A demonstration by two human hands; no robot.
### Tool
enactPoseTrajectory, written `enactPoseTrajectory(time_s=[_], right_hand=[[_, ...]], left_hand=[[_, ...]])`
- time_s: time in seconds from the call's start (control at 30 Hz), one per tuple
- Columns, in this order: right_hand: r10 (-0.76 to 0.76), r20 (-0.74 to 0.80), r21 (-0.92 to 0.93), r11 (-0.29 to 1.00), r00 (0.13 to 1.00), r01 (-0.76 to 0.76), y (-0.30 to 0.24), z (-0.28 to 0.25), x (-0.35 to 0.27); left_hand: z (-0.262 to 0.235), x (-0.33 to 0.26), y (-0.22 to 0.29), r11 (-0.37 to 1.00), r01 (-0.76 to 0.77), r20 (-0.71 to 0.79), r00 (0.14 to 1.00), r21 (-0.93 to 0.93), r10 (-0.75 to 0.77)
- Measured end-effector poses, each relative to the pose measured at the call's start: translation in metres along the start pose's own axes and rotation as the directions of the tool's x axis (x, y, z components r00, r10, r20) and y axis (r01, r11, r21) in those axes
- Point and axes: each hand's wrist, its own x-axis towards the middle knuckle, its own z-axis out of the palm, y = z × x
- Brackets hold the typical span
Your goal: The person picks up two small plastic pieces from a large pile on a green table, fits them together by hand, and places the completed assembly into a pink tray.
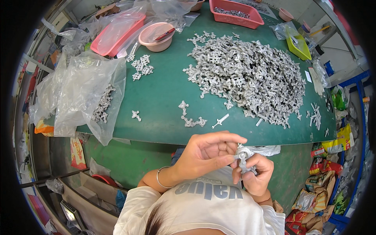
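Left-hand grip half open, its index finger stretched out above the thumb and its thumb tip against a silver-gray metal casting, a person in a white printed shirt brings two hands together between chest and desk. Right-hand grip is closed around the casting from the other side, thumb and bent fingers pressed to it; whether the left fingers also pinch it is hard to tell from this angle. One bracelet circles the left wrist.

On the green desk, one great heap of castings, too dense to count, spreads right of center. Nearer the edge lie one single casting at left, one bent row of castings and one long-shafted metal part. One small cluster of castings sits farther back, near a clear plastic bag with more castings inside.

Two rectangular pink trays stand along the far side, one at left partly under plastic, the other holding small metal pieces. Two round pink bowls complete the pair: the larger carries one red pen, the smaller stands at far right, beyond one yellow-green tray.
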Motion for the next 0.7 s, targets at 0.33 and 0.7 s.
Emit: enactPoseTrajectory(time_s=[0.33, 0.7], right_hand=[[0.000, -0.140, -0.104, 0.994, 0.990, -0.015, -0.006, 0.011, 0.002], [-0.030, -0.157, -0.116, 0.993, 0.987, 0.012, -0.010, 0.011, 0.005]], left_hand=[[0.003, 0.001, -0.001, 1.000, -0.017, 0.003, 1.000, -0.002, 0.017], [0.003, 0.003, -0.006, 0.998, -0.028, -0.008, 1.000, -0.053, 0.027]])
